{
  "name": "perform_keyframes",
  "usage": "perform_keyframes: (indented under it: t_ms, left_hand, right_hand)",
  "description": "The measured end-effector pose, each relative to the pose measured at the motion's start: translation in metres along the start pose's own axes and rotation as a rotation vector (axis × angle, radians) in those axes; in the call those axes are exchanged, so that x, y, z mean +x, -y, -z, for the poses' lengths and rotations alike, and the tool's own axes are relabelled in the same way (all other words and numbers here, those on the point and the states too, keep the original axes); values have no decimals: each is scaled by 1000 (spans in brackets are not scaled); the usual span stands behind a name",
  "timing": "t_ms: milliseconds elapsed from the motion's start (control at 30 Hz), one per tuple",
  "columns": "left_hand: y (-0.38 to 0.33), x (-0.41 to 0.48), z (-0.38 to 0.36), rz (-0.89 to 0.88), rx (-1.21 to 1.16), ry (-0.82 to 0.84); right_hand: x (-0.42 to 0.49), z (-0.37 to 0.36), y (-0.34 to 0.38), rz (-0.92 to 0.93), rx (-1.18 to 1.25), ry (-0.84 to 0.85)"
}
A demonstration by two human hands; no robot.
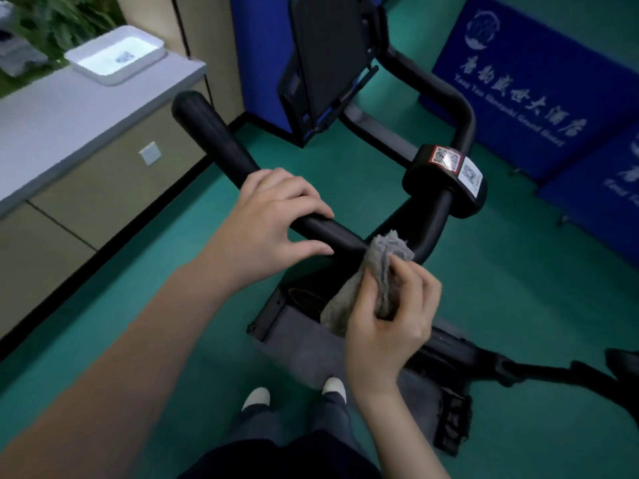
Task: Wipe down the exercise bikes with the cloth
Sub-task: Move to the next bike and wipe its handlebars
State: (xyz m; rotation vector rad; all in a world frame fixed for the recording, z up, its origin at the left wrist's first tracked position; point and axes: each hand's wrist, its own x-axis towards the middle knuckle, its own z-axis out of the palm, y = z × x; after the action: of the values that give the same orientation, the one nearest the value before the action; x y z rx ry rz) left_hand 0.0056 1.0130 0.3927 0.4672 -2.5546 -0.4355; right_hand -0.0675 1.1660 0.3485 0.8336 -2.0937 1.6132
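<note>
Two white shoes (256,397) stood on the green floor (138,340) just beside the near end of the exercise bike (301,344), whose grey housing ran rightward to a black pedal (453,423). Above the housing, the right hand (387,326) pinched a grey cloth (387,257) between thumb and curled fingers. The cloth's bunched upper end touched the black handlebar (221,146) at its near bend, and its loose tail hung down on the hand's left side. Just to the left along the same bar, the left hand (273,219) held the grip, its fingers close together and draped over the top, the thumb stretched along the bar's near side. The grip's rounded end stuck out beyond that hand toward the counter. Farther along, at the middle of the handlebar, a black clamp (446,181) carried two QR-code stickers, one red-framed and one white. Beyond it a dark console (328,53) stood tilted on the bike's mast. On the left, a white-topped counter (69,115) bore a white tray (116,53) near its far edge. A pale socket plate (150,153) sat on its beige front, and green foliage (69,15) showed behind. At the far right, blue banners (539,91) with white lettering stood along the floor.
</note>
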Motion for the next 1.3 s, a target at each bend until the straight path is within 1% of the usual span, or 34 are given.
perform_keyframes:
  t_ms: [100,200,333,433,567,633,800,933,1100,1300]
  left_hand:
    - [6,2,2,-58,-3,36]
    - [11,0,5,-106,0,66]
    - [16,0,4,-141,9,79]
    - [15,0,2,-144,12,80]
    - [17,0,0,-152,17,77]
    - [18,0,-1,-151,24,77]
    - [17,0,0,-157,32,84]
    - [17,-1,1,-155,42,80]
    - [16,-2,0,-156,47,59]
    - [16,-2,-2,-150,56,35]
  right_hand:
    - [-11,-24,17,29,1,-38]
    - [-14,-34,21,-18,-20,-98]
    - [-13,-21,10,-109,-128,-256]
    - [-9,-16,4,-296,-102,-364]
    - [-13,-23,16,-653,158,-438]
    - [-21,-28,24,-781,251,-451]
    - [-39,-43,33,-923,398,-351]
    - [-38,-54,33,-1056,498,-184]
    - [-22,-59,36,-1080,691,-55]
    - [-15,-58,35,-1101,769,67]
